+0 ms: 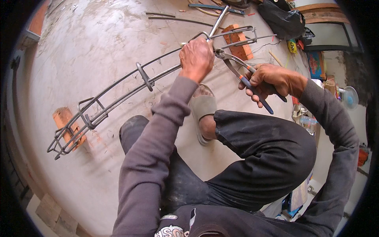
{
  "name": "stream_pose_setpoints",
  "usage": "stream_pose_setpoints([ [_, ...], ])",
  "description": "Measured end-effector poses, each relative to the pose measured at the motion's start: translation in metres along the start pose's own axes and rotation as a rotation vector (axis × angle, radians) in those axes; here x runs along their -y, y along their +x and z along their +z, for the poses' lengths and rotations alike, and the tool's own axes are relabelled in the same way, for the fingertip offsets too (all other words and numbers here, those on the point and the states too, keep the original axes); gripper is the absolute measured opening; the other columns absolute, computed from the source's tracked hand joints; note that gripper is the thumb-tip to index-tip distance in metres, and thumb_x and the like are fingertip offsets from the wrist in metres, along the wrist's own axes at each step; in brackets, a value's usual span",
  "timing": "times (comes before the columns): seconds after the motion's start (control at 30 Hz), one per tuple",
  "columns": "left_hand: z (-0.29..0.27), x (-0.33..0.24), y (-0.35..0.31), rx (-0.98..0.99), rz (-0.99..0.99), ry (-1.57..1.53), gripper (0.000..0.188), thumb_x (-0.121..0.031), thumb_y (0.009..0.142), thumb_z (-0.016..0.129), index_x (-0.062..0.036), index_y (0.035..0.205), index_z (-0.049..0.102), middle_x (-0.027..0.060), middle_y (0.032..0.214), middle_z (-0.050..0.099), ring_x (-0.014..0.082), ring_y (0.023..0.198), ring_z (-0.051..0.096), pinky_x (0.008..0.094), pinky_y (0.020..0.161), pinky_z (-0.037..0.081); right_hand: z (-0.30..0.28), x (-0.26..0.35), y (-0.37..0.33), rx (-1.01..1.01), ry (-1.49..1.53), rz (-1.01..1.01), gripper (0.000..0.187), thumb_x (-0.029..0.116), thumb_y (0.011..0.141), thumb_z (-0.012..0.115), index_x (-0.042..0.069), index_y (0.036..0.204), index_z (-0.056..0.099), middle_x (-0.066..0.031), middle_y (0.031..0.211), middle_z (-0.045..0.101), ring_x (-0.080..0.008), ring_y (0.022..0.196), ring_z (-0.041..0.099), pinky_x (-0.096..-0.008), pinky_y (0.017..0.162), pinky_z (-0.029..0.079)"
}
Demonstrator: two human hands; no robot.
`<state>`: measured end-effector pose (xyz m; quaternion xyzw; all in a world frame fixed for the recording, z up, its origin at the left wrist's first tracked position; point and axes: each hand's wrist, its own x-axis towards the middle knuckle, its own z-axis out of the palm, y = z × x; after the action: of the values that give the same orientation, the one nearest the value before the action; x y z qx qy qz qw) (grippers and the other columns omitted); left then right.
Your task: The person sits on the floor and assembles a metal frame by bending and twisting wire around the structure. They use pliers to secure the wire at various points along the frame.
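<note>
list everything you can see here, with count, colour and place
rebar cage: one, dark grey, propped on bricks across the floor
bricks: two, orange-red, one under each cage end
pincers: one, orange and blue handles, jaws at the cage
sandal: one, grey, on the foot
black bag: one, upper right
small fan: one, white, right edge
left hand: grip on the cage
right hand: grip on the pincers
</note>
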<state>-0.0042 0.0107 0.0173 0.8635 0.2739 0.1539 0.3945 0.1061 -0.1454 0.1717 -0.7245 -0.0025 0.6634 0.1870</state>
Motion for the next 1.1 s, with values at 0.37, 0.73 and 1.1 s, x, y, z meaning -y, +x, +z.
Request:
stream_pose_setpoints([
  [0.37, 0.034, -0.058, -0.038, -0.275, 0.68, 0.018, 0.072, -0.015, 0.085, 0.065, 0.0012, 0.15, 0.039, 0.0259, 0.137, 0.053, 0.0401, 0.134, 0.049, 0.0548, 0.12, 0.026, -0.005, 0.015, -0.008, 0.071, -0.108, -0.012, 0.026, 0.007, 0.095, 0.044, -0.011, 0.115, 0.047, -0.0177, 0.09, 0.065, -0.0269, 0.073, 0.07, -0.0455, 0.068, 0.064],
  [0.73, 0.03, -0.067, -0.02, -0.256, 0.555, -0.027, 0.041, -0.009, 0.08, 0.069, 0.0004, 0.118, 0.06, 0.0165, 0.095, 0.069, 0.0328, 0.09, 0.07, 0.0415, 0.08, 0.055, 0.036, -0.001, -0.03, -0.896, -1.841, -0.476, 0.043, 0.015, 0.084, 0.065, -0.006, 0.12, 0.055, -0.0122, 0.089, 0.063, -0.0284, 0.083, 0.067, -0.0454, 0.073, 0.053],
  [1.1, 0.027, -0.052, -0.021, -0.333, 0.318, -0.126, 0.029, -0.002, 0.079, 0.065, -0.0008, 0.108, 0.064, 0.022, 0.101, 0.068, 0.0366, 0.093, 0.068, 0.0471, 0.084, 0.053, 0.017, 0.006, -0.031, -1.102, -2.108, -0.502, 0.034, 0.003, 0.087, 0.06, -0.001, 0.12, 0.055, -0.0145, 0.099, 0.06, -0.0252, 0.092, 0.063, -0.0372, 0.079, 0.051],
])
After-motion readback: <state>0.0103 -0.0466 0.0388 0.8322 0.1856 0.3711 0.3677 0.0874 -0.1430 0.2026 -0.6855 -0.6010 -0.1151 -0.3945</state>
